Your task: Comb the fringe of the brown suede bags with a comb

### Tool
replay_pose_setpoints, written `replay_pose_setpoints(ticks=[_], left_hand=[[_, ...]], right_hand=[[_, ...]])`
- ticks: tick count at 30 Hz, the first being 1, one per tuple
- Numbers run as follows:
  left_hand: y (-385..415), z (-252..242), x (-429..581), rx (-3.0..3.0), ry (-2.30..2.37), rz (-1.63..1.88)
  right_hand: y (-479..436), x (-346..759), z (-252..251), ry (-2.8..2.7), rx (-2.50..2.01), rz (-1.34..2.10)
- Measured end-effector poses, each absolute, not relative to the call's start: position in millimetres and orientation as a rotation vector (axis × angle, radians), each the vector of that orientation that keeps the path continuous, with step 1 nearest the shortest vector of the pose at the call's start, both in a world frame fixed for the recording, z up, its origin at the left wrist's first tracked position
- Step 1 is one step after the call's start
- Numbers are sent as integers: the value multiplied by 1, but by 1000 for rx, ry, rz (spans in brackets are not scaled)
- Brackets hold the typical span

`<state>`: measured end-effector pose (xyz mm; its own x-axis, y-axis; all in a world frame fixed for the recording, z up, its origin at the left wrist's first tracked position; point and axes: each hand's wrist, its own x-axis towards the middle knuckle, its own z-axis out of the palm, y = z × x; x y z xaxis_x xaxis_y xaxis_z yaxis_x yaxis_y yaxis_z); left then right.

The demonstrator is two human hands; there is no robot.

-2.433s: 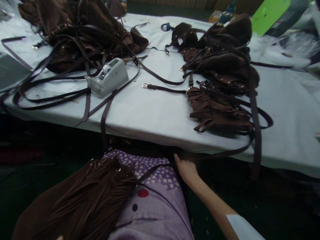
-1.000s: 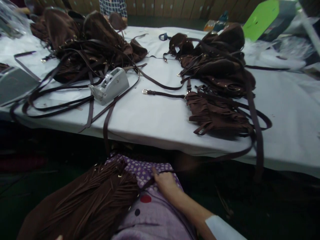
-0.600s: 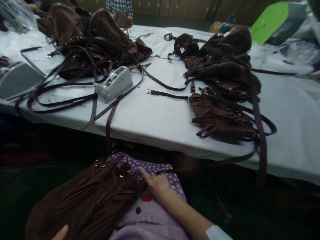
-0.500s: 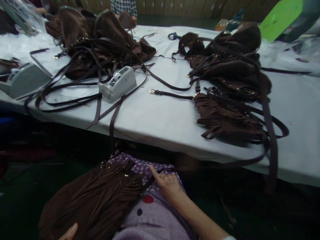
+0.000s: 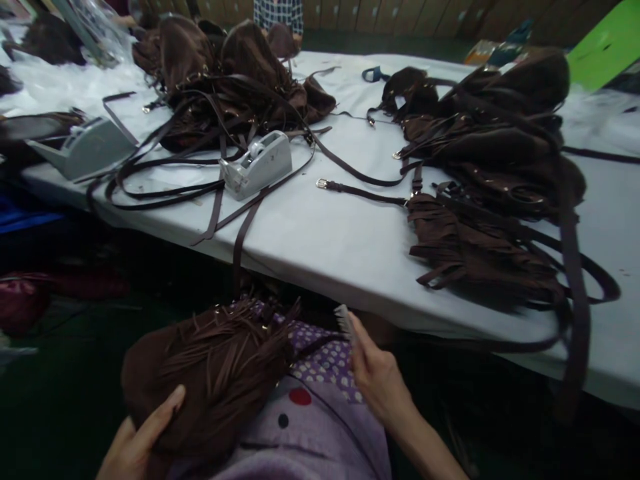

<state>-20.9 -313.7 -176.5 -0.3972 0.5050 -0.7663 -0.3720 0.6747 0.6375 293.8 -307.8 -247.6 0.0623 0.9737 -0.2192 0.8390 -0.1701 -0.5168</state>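
Observation:
A dark brown fringed bag (image 5: 200,380) lies across my lap, its fringe spread over the upper side. My left hand (image 5: 140,433) grips the bag's lower left edge, thumb on top and the other fingers mostly hidden beneath. My right hand (image 5: 377,373) is closed around a small pale comb (image 5: 343,321), teeth facing left, just right of the bag and apart from it. Under that hand a purple dotted apron (image 5: 325,360) shows, with a dark strap crossing it.
The white table (image 5: 320,233) runs across in front of me. On it lie a heap of brown bags (image 5: 200,80) at left, more fringed bags (image 5: 490,253) at right, and two grey tape dispensers (image 5: 263,167). A person in a checked shirt (image 5: 280,13) is at the far side.
My right hand has lifted off the lap to the right, and the comb now shows in it. The left hand has come further into view on the bag. The view has shifted left.

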Motion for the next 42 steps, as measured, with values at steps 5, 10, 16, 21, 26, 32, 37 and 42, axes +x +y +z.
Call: replay_pose_setpoints(ticks=[5,10,16,21,26,32,37,42], left_hand=[[-288,-174,13,221,1655,1002],[-285,-168,13,182,1685,1062],[-288,-169,-8,75,1800,1105],[-285,-173,2,167,1678,1060],[-280,-170,11,235,1670,1079],[-283,-175,-9,144,1768,1188],[-288,-191,-8,194,1694,1228],[-282,-192,5,262,1685,1171]], right_hand=[[-305,182,-210,-2385,-1139,561],[-297,186,-267,-2652,-1612,444],[-306,301,-307,-2339,-2619,636],[-314,265,-253,-2067,-2059,651],[-311,182,-249,-2443,-1340,729],[-318,276,-307,-2616,-2091,821],[-312,282,-258,-1817,-2095,897],[-299,185,-224,-2061,-1330,972]])
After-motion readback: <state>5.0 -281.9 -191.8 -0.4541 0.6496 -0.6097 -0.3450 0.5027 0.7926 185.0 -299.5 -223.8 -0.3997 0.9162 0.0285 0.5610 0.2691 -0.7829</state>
